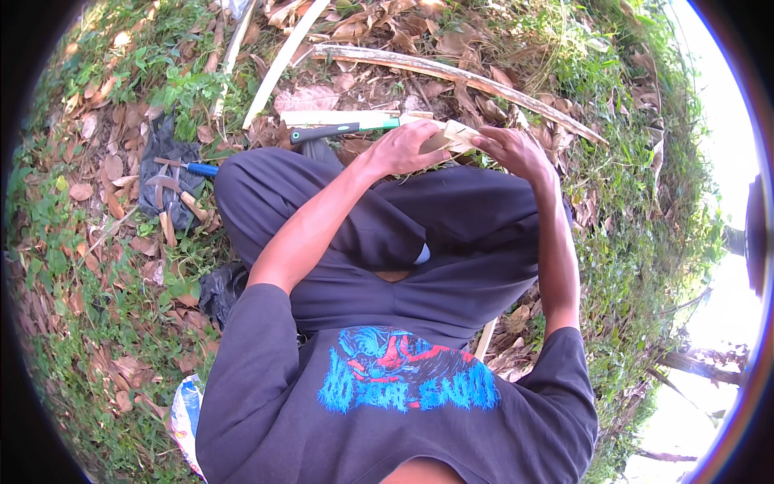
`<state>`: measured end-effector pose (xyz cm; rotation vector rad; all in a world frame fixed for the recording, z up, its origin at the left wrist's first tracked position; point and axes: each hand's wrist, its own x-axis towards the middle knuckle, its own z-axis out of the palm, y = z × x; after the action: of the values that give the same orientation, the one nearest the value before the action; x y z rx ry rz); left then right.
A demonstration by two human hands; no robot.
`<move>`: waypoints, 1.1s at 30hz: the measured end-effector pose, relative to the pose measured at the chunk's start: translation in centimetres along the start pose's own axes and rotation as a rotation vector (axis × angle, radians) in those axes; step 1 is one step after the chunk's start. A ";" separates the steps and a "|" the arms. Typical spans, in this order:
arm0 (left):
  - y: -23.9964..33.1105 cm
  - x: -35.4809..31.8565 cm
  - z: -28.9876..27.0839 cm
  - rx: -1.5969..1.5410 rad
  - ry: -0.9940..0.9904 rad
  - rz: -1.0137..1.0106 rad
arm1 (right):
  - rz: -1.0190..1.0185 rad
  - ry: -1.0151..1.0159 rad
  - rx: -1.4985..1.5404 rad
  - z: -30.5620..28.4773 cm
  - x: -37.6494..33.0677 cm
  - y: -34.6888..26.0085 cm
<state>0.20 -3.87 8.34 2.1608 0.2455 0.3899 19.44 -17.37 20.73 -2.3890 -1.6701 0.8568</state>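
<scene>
Out past my crossed legs, my left hand (411,148) and my right hand (516,152) hold a short, pale, flat-sided piece of wood or bamboo (459,135) between them. My left thumb and fingers close round its left end. At its right end my right fingers are bent against it, with their tips partly hidden. Just left of my left hand lies a tool with a black and green handle (326,131); its far end is hidden beside that hand. A pale split strip (339,118) lies right behind the handle.
Long pale strips (282,64) and a curved brown-edged strip (459,77) lie beyond my hands. On a black plastic sheet (153,149) at left are a blue-handled tool (201,168) and wooden-handled blades (193,206). Dry leaves and grass cover the ground.
</scene>
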 end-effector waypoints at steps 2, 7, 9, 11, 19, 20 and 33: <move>1.0 -0.2 -0.3 -0.084 0.069 -0.002 | -0.025 0.017 0.011 0.6 0.1 0.5; 2.0 -0.3 -0.8 -0.225 0.215 0.089 | -0.144 -0.025 0.049 1.3 0.6 -0.7; 1.8 -0.3 -1.0 -0.167 0.210 0.121 | -0.147 -0.084 0.078 1.0 0.6 -1.6; 2.3 -0.6 -1.5 -0.156 0.184 0.127 | -0.194 -0.062 0.082 1.3 0.8 -1.4; 2.3 -0.6 -1.2 -0.126 0.183 0.142 | -0.311 -0.025 -0.051 1.0 3.0 0.9; 2.2 -0.6 -1.1 -0.135 0.174 0.115 | -0.318 -0.009 -0.047 1.0 2.9 0.8; 2.9 -0.5 -1.5 -0.134 0.140 -0.042 | -0.236 -0.024 0.000 0.3 2.7 1.7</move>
<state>-0.77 -4.55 11.45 1.9960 0.3331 0.5204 21.35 -15.67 18.76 -2.1319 -1.9113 0.8465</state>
